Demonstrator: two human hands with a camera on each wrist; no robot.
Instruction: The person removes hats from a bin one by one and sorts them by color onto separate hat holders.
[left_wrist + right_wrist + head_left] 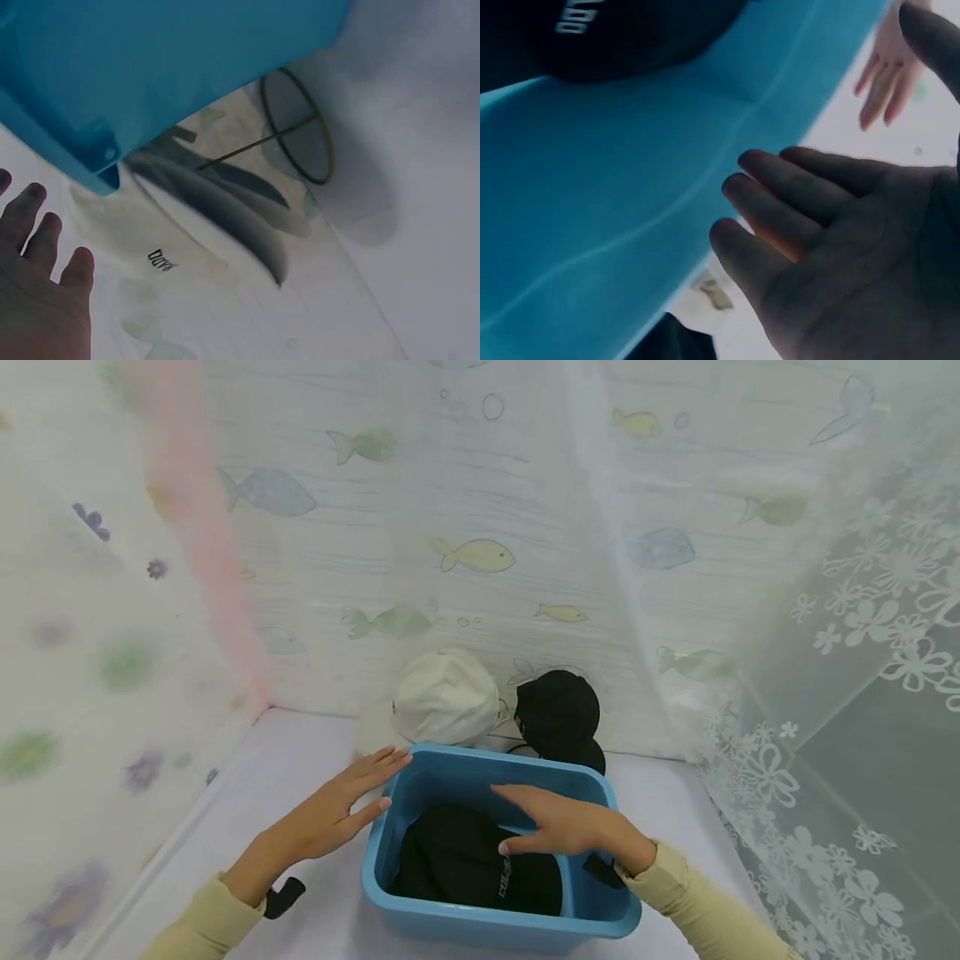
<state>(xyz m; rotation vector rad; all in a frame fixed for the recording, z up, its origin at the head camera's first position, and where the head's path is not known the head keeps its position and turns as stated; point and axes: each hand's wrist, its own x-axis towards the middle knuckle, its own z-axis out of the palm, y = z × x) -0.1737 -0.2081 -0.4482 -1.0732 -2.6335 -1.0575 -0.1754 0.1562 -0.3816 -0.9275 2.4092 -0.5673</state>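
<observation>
Both left hand (330, 814), near the back-left corner of the blue bin (487, 924), and right hand (566, 823), above it, hold nothing, fingers extended. A black lettered cap (457, 864) lies inside, toward the front-left corner, where the walls presumably contain it.

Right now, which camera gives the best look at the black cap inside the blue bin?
The head view: it shows most of the black cap and some lettering, though the right hand covers part. The right wrist view has only a cropped portion with letters; the left wrist view shows none.
</observation>
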